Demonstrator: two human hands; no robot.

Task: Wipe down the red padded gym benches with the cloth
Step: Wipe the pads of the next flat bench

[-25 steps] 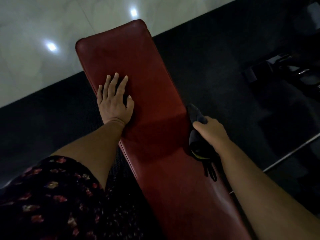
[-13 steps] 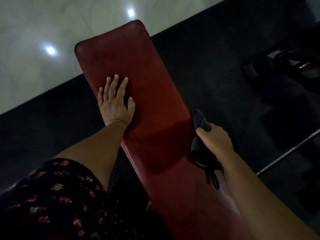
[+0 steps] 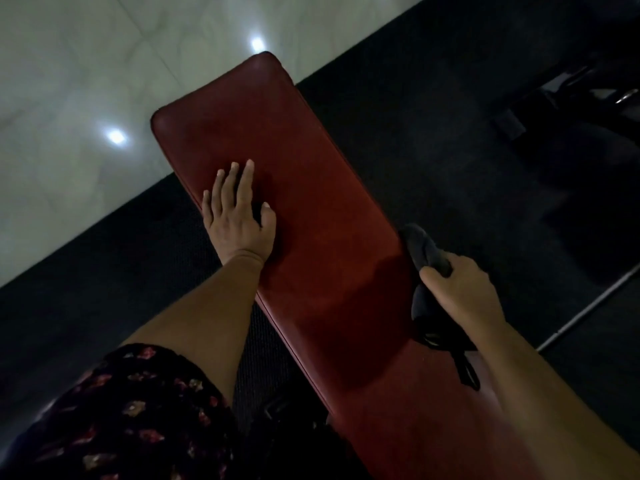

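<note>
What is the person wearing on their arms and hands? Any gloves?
No gloves: the left hand and right hand are bare, with no watch or rings I can see. The left arm comes out of a dark sleeve with small red and pale flowers.

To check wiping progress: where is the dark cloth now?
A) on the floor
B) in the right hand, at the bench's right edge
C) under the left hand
B: the right hand grips the dark cloth at the right edge of the red bench; the left hand rests flat on it.
</note>
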